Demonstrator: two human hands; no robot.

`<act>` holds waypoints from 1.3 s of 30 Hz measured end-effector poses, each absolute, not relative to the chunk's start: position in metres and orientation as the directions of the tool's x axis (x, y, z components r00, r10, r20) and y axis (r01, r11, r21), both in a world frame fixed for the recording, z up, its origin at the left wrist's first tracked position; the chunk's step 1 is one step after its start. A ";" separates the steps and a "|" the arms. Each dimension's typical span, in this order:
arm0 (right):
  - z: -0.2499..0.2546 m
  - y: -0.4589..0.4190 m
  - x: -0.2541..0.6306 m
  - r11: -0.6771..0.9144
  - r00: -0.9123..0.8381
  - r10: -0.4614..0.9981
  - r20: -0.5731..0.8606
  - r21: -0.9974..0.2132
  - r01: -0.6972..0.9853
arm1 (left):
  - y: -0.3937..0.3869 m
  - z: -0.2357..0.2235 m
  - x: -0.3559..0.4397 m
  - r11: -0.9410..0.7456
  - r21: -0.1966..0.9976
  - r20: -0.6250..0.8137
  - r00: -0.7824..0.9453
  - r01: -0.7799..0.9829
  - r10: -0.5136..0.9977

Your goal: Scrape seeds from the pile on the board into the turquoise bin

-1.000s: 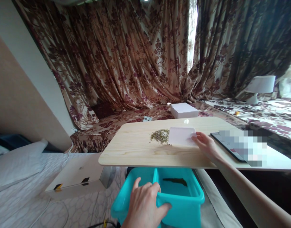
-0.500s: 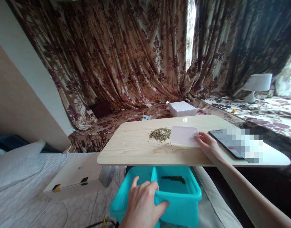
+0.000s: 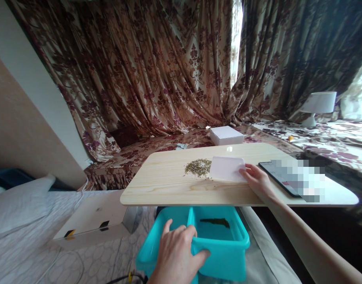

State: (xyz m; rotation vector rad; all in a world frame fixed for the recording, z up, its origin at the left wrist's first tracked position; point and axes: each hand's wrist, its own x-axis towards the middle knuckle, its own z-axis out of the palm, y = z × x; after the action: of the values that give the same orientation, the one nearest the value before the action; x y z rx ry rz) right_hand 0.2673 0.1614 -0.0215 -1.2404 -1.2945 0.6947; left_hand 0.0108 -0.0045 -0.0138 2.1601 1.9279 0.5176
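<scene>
My right hand (image 3: 257, 182) pinches the right edge of a white card (image 3: 226, 169) that lies on the pale wooden tabletop (image 3: 169, 185). The card's left edge touches a small heap of greenish dried bits (image 3: 199, 167). Below the table's front edge, my left hand (image 3: 177, 254) grips the near rim of a turquoise plastic bin (image 3: 225, 256), fingers over the rim beside its middle divider. Something dark lies in the bin's right compartment.
A dark phone or tablet (image 3: 283, 177) lies on the table to the right of my hand. A white box (image 3: 227, 135) and a white lamp (image 3: 316, 105) stand on the patterned cloth behind. A white low unit (image 3: 93, 217) sits at the left on the bed. Heavy curtains hang behind.
The view has shifted slightly. The card and my right hand stay by the heap; my left hand keeps its hold on the bin.
</scene>
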 end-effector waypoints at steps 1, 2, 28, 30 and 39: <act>-0.021 0.160 0.267 0.254 0.235 0.921 0.311 -0.936 0.242 | -0.004 -0.014 0.011 -0.128 0.376 0.126 0.087 0.918 0.988; -0.020 0.159 0.267 0.242 0.250 0.920 0.303 -0.938 0.246 | -0.004 -0.014 0.010 -0.128 0.376 0.127 0.086 0.918 0.988; -0.005 0.119 0.271 0.178 0.229 0.945 0.233 -0.955 0.236 | -0.007 0.000 0.013 -0.122 0.357 0.077 0.101 0.926 0.992; -0.007 0.126 0.271 0.207 0.283 0.921 0.269 -0.951 0.231 | -0.007 -0.002 0.013 -0.120 0.359 0.084 0.096 0.926 0.992; -0.015 0.161 0.261 0.197 0.307 0.907 0.289 -0.934 0.298 | -0.002 -0.011 0.013 -0.097 0.332 0.072 0.077 0.938 0.994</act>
State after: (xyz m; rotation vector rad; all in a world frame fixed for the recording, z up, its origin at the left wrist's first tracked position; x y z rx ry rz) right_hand 0.2606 0.1613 -0.0150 -1.3493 -1.2308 0.6283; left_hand 0.0125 -0.0017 -0.0105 2.1497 1.9649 0.4164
